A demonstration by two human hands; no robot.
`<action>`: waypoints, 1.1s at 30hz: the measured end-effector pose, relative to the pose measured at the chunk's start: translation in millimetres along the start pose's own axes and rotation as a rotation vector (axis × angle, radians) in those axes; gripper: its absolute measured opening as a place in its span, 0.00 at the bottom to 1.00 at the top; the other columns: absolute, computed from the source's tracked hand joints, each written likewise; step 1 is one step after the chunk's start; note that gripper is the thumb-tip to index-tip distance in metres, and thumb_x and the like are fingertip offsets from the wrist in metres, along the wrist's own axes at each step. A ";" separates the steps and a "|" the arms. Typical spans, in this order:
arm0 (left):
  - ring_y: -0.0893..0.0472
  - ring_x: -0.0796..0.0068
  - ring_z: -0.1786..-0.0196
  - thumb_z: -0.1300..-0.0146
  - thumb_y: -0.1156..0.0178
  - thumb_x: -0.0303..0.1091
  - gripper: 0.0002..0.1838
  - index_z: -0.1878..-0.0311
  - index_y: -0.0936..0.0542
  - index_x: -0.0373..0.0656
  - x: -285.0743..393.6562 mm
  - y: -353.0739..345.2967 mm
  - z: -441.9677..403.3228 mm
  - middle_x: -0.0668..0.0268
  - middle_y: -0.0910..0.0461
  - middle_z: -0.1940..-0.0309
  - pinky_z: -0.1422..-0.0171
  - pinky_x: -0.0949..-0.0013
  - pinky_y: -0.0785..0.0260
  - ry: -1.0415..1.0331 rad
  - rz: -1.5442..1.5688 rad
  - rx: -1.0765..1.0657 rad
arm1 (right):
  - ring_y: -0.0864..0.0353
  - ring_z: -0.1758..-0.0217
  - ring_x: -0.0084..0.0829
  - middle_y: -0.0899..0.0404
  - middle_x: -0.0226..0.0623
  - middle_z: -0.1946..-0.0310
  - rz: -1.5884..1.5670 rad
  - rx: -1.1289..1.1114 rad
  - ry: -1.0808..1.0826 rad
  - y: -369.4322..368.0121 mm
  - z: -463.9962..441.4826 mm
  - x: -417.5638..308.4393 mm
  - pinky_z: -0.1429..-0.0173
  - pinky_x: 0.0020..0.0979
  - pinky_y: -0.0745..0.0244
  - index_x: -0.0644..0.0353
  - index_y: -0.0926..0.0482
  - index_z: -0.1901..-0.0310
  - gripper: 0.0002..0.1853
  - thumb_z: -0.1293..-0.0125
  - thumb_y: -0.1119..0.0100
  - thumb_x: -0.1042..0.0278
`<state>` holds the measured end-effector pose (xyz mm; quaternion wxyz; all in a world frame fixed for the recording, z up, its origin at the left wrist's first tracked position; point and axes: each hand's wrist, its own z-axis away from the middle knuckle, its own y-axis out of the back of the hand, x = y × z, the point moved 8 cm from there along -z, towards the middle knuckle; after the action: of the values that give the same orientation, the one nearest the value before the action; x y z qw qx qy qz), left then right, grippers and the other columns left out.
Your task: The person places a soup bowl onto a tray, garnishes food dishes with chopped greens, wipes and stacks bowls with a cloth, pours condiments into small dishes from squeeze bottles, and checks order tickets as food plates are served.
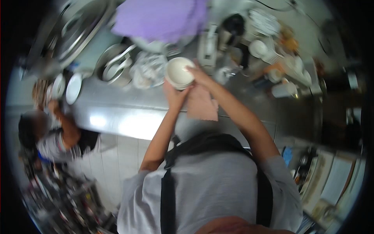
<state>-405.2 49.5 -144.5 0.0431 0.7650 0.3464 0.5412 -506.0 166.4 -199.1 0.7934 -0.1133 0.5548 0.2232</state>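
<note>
Above the edge of the steel counter, white bowls (179,71), which look stacked, sit between my two hands with the opening facing up. My left hand (175,94) is closed round the lower side of the bowls. At the right rim, my right hand (199,77) grips them, its fingertips reaching over the edge to the inside. A pink cloth (202,104) hangs just below my hands; whether a hand holds it or it lies over the counter edge, I cannot tell.
Left of the bowls are a clear plastic bag (149,71) and a steel pot (113,64) with ladles. A purple cloth (161,17) covers something behind. A white scale-like device (208,47) and cups stand to the right. Another person (64,134) works at far left near white plates (73,89).
</note>
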 end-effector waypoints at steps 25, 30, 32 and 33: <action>0.29 0.53 0.46 0.46 0.33 0.38 0.21 0.47 0.18 0.51 105.4 -59.2 124.6 0.58 0.27 0.50 0.42 0.51 0.37 -0.046 -0.778 -0.266 | 0.22 0.57 0.22 0.21 0.34 0.53 -0.029 0.886 0.218 653.2 293.7 20.7 0.47 0.26 0.26 0.58 0.26 0.39 0.20 0.30 0.47 0.61; 0.30 0.54 0.44 0.46 0.32 0.37 0.22 0.46 0.19 0.53 145.3 -69.3 143.7 0.59 0.28 0.50 0.41 0.52 0.38 0.032 -0.816 -0.207 | 0.22 0.50 0.31 0.22 0.37 0.50 0.305 0.659 -0.234 702.6 182.2 55.9 0.50 0.36 0.21 0.51 0.33 0.33 0.28 0.35 0.42 0.64; 0.30 0.54 0.44 0.48 0.31 0.35 0.24 0.45 0.20 0.54 150.8 -73.5 152.6 0.60 0.28 0.50 0.40 0.53 0.38 0.103 -0.824 -0.200 | 0.22 0.48 0.34 0.25 0.37 0.46 0.272 0.616 -0.235 705.6 161.5 65.6 0.50 0.40 0.20 0.48 0.37 0.32 0.29 0.35 0.43 0.65; 0.30 0.54 0.44 0.48 0.31 0.34 0.25 0.44 0.20 0.54 155.0 -77.9 156.3 0.59 0.28 0.50 0.40 0.53 0.38 0.119 -0.803 -0.212 | 0.22 0.47 0.35 0.26 0.38 0.44 0.256 0.596 -0.240 707.9 153.3 72.7 0.50 0.42 0.19 0.47 0.39 0.32 0.30 0.35 0.43 0.66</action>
<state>-281.7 246.0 -119.3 0.3090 0.5279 0.5614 0.5574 -697.7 867.7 -163.7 0.8166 0.2209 0.5083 0.1610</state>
